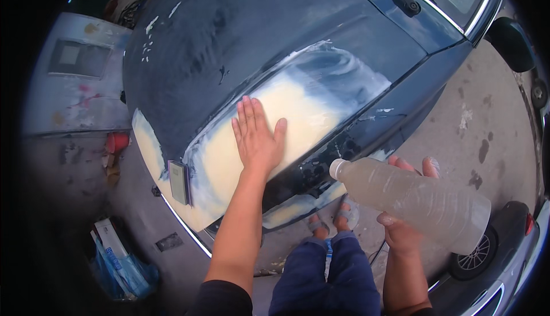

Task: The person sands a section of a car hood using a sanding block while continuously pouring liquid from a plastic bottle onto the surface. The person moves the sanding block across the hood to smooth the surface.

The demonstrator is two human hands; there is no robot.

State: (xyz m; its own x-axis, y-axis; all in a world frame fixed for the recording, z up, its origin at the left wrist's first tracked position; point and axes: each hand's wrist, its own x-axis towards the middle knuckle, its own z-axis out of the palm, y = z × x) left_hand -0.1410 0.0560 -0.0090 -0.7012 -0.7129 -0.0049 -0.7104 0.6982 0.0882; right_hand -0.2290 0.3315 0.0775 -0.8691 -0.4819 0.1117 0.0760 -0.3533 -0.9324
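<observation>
My left hand (258,138) lies flat, fingers stretched out, on a cream-coloured filler patch (306,107) on the dark blue car hood (235,35). White, cloudy smears ring the patch. My right hand (404,230) is wrapped round a clear plastic bottle (421,201) of cloudy liquid, held tilted beside the fender with its white-capped or pale neck end pointing left toward the hood. Whether the neck is capped I cannot tell. A small rectangular sanding block (179,182) rests near the hood's front edge, left of my left forearm.
At the far left stands a whitish, paint-stained panel or table (74,104), with a red bucket (117,141) near it. A blue plastic bag with a box (117,264) lies on the ground at lower left. Another car (504,253) is at the lower right. My feet are close to the bumper.
</observation>
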